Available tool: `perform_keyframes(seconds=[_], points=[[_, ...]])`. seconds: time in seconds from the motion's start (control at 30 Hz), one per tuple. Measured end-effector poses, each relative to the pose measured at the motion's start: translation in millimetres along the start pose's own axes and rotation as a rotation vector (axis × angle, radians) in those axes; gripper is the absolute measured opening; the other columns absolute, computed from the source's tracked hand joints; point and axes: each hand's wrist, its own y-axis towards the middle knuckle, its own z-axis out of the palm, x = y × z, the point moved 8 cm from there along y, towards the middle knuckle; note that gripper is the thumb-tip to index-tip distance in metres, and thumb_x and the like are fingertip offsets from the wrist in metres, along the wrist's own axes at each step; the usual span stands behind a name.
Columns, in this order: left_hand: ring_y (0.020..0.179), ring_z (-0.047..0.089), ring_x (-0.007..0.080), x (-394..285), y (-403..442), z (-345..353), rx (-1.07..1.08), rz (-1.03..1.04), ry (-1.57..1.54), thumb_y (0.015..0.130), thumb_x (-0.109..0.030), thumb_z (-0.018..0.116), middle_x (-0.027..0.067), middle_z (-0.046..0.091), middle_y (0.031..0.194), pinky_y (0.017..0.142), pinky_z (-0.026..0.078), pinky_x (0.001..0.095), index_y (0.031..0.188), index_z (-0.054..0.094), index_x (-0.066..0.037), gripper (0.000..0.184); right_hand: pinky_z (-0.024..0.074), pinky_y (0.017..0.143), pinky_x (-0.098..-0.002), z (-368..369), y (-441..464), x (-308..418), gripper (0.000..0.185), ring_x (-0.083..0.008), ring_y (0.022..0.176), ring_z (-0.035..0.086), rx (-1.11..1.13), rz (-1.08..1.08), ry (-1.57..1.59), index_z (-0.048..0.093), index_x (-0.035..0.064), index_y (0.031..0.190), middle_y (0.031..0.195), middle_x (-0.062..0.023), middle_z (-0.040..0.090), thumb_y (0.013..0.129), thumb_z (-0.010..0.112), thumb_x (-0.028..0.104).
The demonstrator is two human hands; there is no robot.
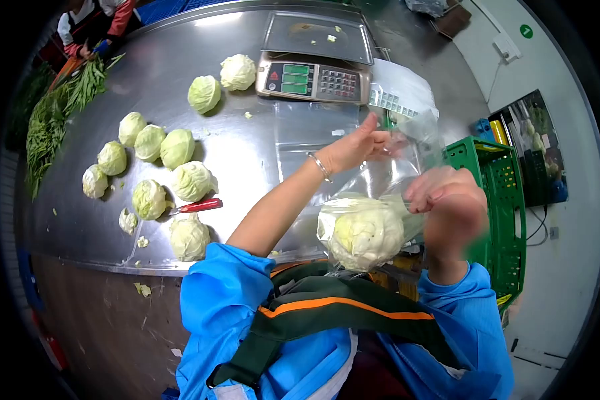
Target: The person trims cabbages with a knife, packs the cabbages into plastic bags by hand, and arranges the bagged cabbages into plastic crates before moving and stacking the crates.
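A pale cabbage [365, 235] sits inside a clear plastic bag [328, 223], close to my body at the table's front edge. My right hand [450, 190] is closed on the gathered plastic just right of the cabbage, partly smeared by motion. Above the bag, my left hand [363, 147] has its fingers stretched out, beside the upper part of the plastic; whether it touches the film I cannot tell. More flat clear bags [293, 137] lie on the steel table [240, 167] under my left forearm.
Several loose cabbages [192, 181] stand at left, with a red-handled knife [201, 205] among them. A weighing scale [313, 79] is at the back, beside a label sheet [392, 101]. Green crates [490, 220] are at right. Leafy greens [60, 113] lie near another person [97, 27].
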Motion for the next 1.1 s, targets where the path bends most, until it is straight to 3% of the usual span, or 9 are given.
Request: perform_keyframes(seconds=[0.07, 0.17, 0.2, 0.37, 0.4, 0.53, 0.9, 1.03, 1.1], points=[[0.118, 0.045, 0.0235, -6.0, -5.9, -1.8, 0.073, 0.055, -0.154, 0.085, -0.069, 0.030, 0.0091, 0.054, 0.123, 0.107, 0.025, 0.0404, 0.127, 0.049, -0.003, 0.080, 0.0451, 0.055, -0.0283, -3.9, -2.0, -0.2, 0.028, -0.0183, 0.062, 0.057, 0.020, 0.001, 0.015, 0.056, -0.0022, 0.085, 0.072, -0.0124, 0.060, 0.096, 0.045, 0.021], [0.109, 0.052, 0.0228, -17.8, -31.0, -27.6, -0.109, 0.240, -0.154, 0.088, -0.047, 0.051, 0.0057, 0.060, 0.110, 0.101, 0.034, 0.0443, 0.115, 0.058, -0.005, 0.051, 0.0453, 0.055, -0.0272, -5.7, -6.0, -6.3, 0.026, -0.0180, 0.062, 0.057, 0.021, 0.008, 0.046, 0.056, -0.0027, 0.086, 0.073, -0.0129, 0.060, 0.096, 0.044, 0.018], [0.100, 0.056, 0.0211, -25.4, -44.5, -36.6, -0.116, 0.318, -0.267, 0.084, -0.029, 0.062, 0.0033, 0.062, 0.101, 0.095, 0.040, 0.0453, 0.106, 0.060, -0.007, 0.031, 0.0457, 0.056, -0.0273, -4.2, -6.3, -9.9, 0.026, -0.0180, 0.063, 0.057, 0.038, 0.007, 0.012, 0.056, -0.0028, 0.086, 0.074, -0.0132, 0.060, 0.096, 0.044, 0.017], [0.086, 0.054, 0.0176, -62.1, -137.2, -77.5, -0.540, 0.569, -0.250, 0.087, -0.025, 0.060, 0.0005, 0.056, 0.083, 0.093, 0.041, 0.0421, 0.094, 0.060, -0.010, 0.016, 0.0475, 0.058, -0.0284, -3.0, -22.0, -49.9, 0.023, -0.0184, 0.063, 0.058, 0.004, 0.136, 0.033, 0.057, -0.0031, 0.086, 0.076, -0.0135, 0.061, 0.096, 0.042, 0.011], [0.082, 0.052, 0.0180, -67.0, -157.4, -74.5, -0.639, 0.554, -0.156, 0.089, -0.022, 0.058, 0.0010, 0.052, 0.077, 0.091, 0.041, 0.0409, 0.090, 0.058, -0.008, 0.014, 0.0491, 0.068, -0.0322, -10.0, -35.0, -64.0, 0.020, -0.0194, 0.067, 0.059, -0.078, 0.250, 0.079, 0.057, -0.0029, 0.087, 0.077, -0.0134, 0.062, 0.095, 0.041, 0.006], [0.090, 0.057, 0.0177, -70.0, -209.5, -36.2, -0.788, 0.316, 0.491, 0.088, -0.007, 0.056, 0.0070, 0.061, 0.090, 0.086, 0.044, 0.0319, 0.090, 0.060, -0.001, 0.008, 0.0413, 0.090, -0.0390, -24.1, -84.5, -114.6, 0.018, -0.0211, 0.083, 0.059, 0.066, 0.418, 0.055, 0.062, -0.0015, 0.085, 0.082, -0.0108, 0.065, 0.089, 0.045, 0.004], [0.097, 0.057, 0.0216, 4.7, -200.0, 80.6, -0.461, 0.062, 1.131, 0.073, 0.006, 0.060, 0.0052, 0.062, 0.091, 0.089, 0.039, 0.0357, 0.086, 0.065, -0.008, 0.020, 0.0369, 0.093, -0.0376, -37.1, -204.8, -153.8, 0.019, -0.0220, 0.094, 0.062, 0.328, 0.608, 0.001, 0.067, -0.0005, 0.080, 0.089, -0.0089, 0.068, 0.080, 0.052, 0.011], [0.098, 0.055, 0.0235, -1.2, -187.0, 88.3, -0.410, -0.112, 1.061, 0.069, -0.010, 0.063, 0.0051, 0.060, 0.094, 0.090, 0.037, 0.0391, 0.087, 0.065, -0.007, 0.018, 0.0378, 0.092, -0.0378, -41.7, -228.3, -150.7, 0.013, -0.0242, 0.096, 0.061, 0.295, 0.615, -0.023, 0.067, 0.0013, 0.076, 0.091, -0.0092, 0.067, 0.076, 0.056, 0.009], [0.096, 0.053, 0.0252, 2.3, -176.0, 86.9, -0.462, -0.136, 1.275, 0.068, -0.023, 0.069, 0.0066, 0.056, 0.093, 0.091, 0.035, 0.0412, 0.099, 0.061, -0.006, 0.037, 0.0386, 0.091, -0.0379, -40.4, -230.8, -143.9, 0.009, -0.0261, 0.097, 0.061, 0.326, 0.568, -0.099, 0.067, 0.0020, 0.075, 0.093, -0.0095, 0.067, 0.072, 0.058, 0.005]])
